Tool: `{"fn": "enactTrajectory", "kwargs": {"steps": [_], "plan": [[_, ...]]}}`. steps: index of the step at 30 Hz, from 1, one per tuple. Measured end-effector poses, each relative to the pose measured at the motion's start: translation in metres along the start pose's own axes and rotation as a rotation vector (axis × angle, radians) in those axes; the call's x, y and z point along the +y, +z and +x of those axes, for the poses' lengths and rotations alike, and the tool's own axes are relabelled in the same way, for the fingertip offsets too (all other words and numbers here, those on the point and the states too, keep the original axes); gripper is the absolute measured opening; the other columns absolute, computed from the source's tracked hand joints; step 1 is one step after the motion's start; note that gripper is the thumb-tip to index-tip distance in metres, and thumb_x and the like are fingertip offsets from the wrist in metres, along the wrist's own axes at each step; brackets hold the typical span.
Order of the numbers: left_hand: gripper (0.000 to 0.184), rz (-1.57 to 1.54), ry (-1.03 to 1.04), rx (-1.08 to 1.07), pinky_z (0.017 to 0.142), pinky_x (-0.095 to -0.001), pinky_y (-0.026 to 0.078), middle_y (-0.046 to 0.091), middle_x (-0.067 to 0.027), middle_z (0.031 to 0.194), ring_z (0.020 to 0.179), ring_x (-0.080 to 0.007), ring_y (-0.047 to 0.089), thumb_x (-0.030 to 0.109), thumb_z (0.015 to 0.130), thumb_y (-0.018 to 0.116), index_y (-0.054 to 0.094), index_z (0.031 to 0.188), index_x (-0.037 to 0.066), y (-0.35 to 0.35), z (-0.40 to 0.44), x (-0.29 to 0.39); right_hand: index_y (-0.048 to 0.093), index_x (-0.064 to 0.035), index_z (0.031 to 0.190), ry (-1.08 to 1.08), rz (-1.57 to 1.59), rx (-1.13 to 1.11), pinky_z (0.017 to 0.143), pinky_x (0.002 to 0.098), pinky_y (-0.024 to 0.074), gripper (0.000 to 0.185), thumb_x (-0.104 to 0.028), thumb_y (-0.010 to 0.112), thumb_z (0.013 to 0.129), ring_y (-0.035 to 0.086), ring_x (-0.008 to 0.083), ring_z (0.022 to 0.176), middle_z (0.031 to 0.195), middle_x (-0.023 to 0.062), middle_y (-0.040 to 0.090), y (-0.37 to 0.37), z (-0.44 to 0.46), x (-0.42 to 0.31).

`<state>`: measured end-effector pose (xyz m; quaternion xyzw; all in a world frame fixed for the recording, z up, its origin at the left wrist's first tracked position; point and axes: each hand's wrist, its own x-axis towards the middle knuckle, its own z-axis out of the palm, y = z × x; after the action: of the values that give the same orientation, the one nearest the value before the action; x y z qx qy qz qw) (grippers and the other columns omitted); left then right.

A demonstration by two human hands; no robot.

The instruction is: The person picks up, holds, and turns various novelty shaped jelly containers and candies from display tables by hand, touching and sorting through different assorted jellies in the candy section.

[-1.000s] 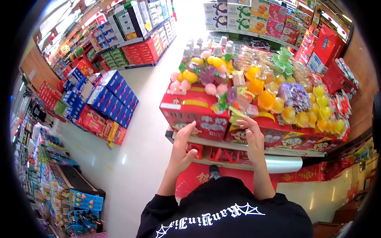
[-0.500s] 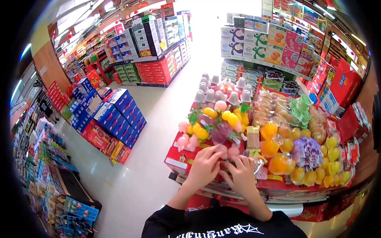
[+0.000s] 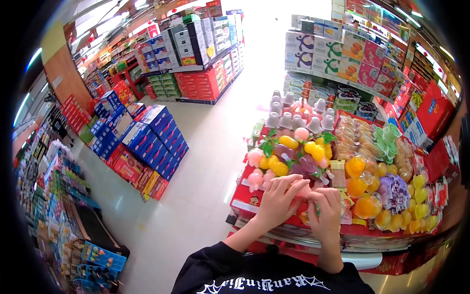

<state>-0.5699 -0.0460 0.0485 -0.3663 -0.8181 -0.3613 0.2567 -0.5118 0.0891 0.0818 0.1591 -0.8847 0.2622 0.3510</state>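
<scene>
My left hand (image 3: 278, 200) is curled over a pink, rounded peach-like container (image 3: 302, 188) at the front of the display. Close beside it, my right hand (image 3: 325, 211) has its thumb and fingers bent in against the same pink piece. A little green shows between the hands. My fingers hide much of the piece. Just beyond lie yellow fruit-shaped containers (image 3: 279, 169), purple ones (image 3: 308, 163) and more pink ones (image 3: 255, 180). To the right of my hands stand clear round containers with orange contents (image 3: 367, 206).
Upturned pale cups (image 3: 272, 120) stand at the back of the display. Purple-wrapped packets (image 3: 394, 192) and stacked green cups (image 3: 387, 142) are to the right. Blue boxes (image 3: 159, 142) are piled across the aisle floor (image 3: 200, 132) on the left. Carton shelves (image 3: 338, 54) rise behind.
The view has swung left, so the display sits further right. Both hands stay at the pink container; it shows more between them, and my right hand is turned more upright.
</scene>
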Motion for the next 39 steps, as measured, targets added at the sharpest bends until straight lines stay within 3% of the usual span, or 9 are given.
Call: {"fn": "enactTrajectory", "kwargs": {"steps": [4,8,10,14,16,24,28,33,39], "plan": [[0.052,0.043,-0.069,0.144,0.087,-0.0382,0.038,0.053,-0.0065,0.110,0.102,-0.0235,0.050,0.018,0.065,0.073,0.054,0.113,0.009,-0.043,-0.011,-0.005,0.058,-0.0034,0.085,-0.023,0.157,0.132,0.068,0.0315,0.0420,0.018,0.006,0.060,0.070,0.052,0.0245,0.078,0.083,0.0095,0.053,0.014,0.003,-0.024],[0.053,0.148,-0.113,0.185,0.083,-0.0361,0.041,0.058,-0.0068,0.098,0.090,-0.0243,0.054,0.022,0.063,0.076,0.057,0.110,0.008,-0.109,-0.053,-0.012,0.057,-0.0006,0.087,0.209,0.790,0.047,0.076,0.0257,0.0429,0.010,0.003,0.056,0.079,0.054,0.0160,0.081,0.086,0.0100,0.054,0.049,0.000,-0.050],[0.046,-0.020,-0.267,0.188,0.077,-0.0325,0.044,0.058,-0.0073,0.093,0.085,-0.0231,0.056,0.023,0.066,0.075,0.059,0.106,0.008,-0.141,-0.085,-0.009,0.056,0.0009,0.089,0.270,1.160,-0.121,0.077,0.0252,0.0425,0.010,0.003,0.054,0.080,0.054,0.0144,0.081,0.088,0.0092,0.055,0.067,0.004,-0.069],[0.039,-0.083,-0.493,0.454,0.072,-0.0279,0.046,0.059,-0.0068,0.087,0.080,-0.0184,0.058,0.022,0.069,0.074,0.059,0.101,0.006,-0.176,-0.150,0.015,0.057,0.0032,0.100,0.374,1.319,-0.628,0.066,0.0183,0.0431,0.019,0.005,0.052,0.082,0.054,0.0060,0.075,0.087,0.0044,0.059,0.100,-0.001,-0.112],[0.031,-0.245,-0.677,0.747,0.071,-0.0249,0.046,0.061,-0.0049,0.086,0.078,-0.0138,0.058,0.019,0.073,0.071,0.059,0.098,0.004,-0.178,-0.178,0.036,0.057,0.0039,0.101,0.267,1.461,-0.755,0.064,0.0174,0.0438,0.019,0.005,0.052,0.083,0.054,0.0050,0.074,0.084,0.0041,0.060,0.114,-0.008,-0.134],[0.014,0.205,-0.891,1.336,0.050,-0.0183,0.030,0.044,0.0050,0.061,0.055,-0.0022,0.036,0.006,0.086,0.044,0.057,0.092,0.003,-0.136,-0.222,0.118,0.059,0.0039,0.100,-0.118,1.549,-1.304,0.067,0.0181,0.0448,0.017,0.004,0.052,0.085,0.057,0.0060,0.078,0.086,0.0057,0.064,0.114,-0.026,-0.161],[0.017,0.414,-0.943,1.418,0.049,-0.0188,0.029,0.041,0.0057,0.059,0.054,-0.0024,0.035,0.007,0.088,0.041,0.057,0.093,0.002,-0.109,-0.220,0.164,0.061,0.0029,0.095,-0.168,1.490,-1.512,0.067,0.0202,0.0457,0.012,0.000,0.055,0.084,0.059,0.0083,0.077,0.083,0.0071,0.065,0.108,-0.039,-0.161],[0.019,0.448,-1.031,1.643,0.050,-0.0189,0.028,0.043,0.0053,0.064,0.056,-0.0021,0.035,0.013,0.091,0.042,0.056,0.094,0.001,-0.069,-0.220,0.221,0.057,0.0037,0.081,-0.689,1.382,-1.700,0.059,0.0280,0.0440,0.013,-0.009,0.059,0.082,0.054,0.0169,0.062,0.070,0.0093,0.057,0.090,-0.063,-0.160],[0.014,0.425,-1.012,1.799,0.055,-0.0187,0.027,0.041,0.0044,0.068,0.060,-0.0032,0.034,0.010,0.090,0.045,0.052,0.100,0.003,-0.028,-0.222,0.284,0.057,0.0032,0.081,-0.821,1.510,-1.950,0.058,0.0275,0.0424,0.013,-0.009,0.056,0.084,0.053,0.0159,0.062,0.068,0.0087,0.055,0.056,-0.093,-0.161]]}}
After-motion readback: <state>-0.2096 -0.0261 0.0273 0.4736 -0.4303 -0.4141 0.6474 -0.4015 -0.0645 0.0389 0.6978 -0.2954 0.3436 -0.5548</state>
